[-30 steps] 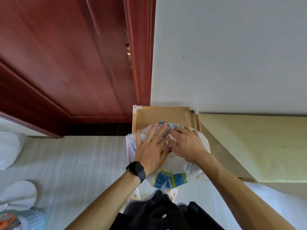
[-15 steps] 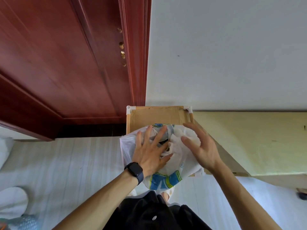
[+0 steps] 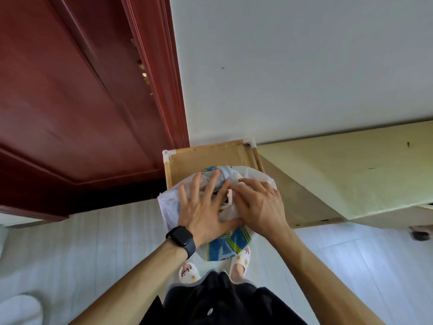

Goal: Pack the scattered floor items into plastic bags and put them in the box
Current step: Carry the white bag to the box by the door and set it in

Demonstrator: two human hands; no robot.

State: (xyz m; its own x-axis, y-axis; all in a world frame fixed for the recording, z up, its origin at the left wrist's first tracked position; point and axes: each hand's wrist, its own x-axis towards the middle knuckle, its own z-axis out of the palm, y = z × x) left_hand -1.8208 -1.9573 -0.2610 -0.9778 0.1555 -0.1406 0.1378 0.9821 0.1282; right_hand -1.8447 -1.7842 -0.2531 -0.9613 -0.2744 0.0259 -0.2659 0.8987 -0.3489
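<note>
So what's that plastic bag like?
The plastic bag is thin, white and crinkly, with blue and yellow print at its near end. Stuffed full, it sits in the open cardboard box, bulging over the near edge. The left hand presses it with spread fingers; the right hand lies on top.

left hand and right hand pressing plastic bag into box

Bright, even daylight, soft shadows, wide-angle bending at edges, slight blur throughout
</note>
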